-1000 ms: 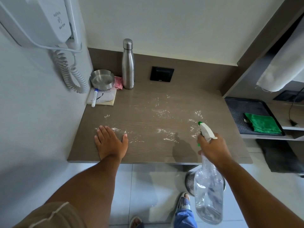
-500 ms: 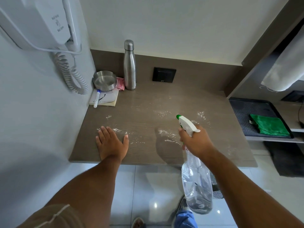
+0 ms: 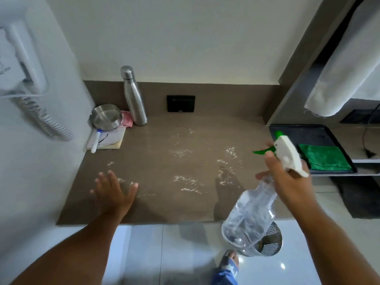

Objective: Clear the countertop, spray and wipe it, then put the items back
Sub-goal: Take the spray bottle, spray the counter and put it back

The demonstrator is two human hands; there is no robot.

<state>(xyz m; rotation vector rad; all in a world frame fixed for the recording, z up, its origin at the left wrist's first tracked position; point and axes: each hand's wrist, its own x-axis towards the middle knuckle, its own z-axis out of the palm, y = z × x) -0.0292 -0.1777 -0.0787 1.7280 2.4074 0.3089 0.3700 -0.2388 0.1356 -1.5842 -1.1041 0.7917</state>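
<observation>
Spray bottle (image 3: pixel 249 219) in right hand (image 3: pixel 287 177); wet countertop (image 3: pixel 164 202)

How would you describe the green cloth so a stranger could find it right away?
Look right of the brown countertop, to the lower shelf beside it. A black tray sits there, and the green cloth lies folded in it. It is the only bright green fabric; the towel hanging above is white.

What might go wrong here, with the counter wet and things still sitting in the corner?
1. Droplets cover the brown countertop; wiping could push water toward the white notepad and soak it.
2. The tall steel bottle and round steel dish remain, so their corner may go unwiped.
3. The right hand holds the clear spray bottle tilted off the edge; a slip drops it.
</observation>
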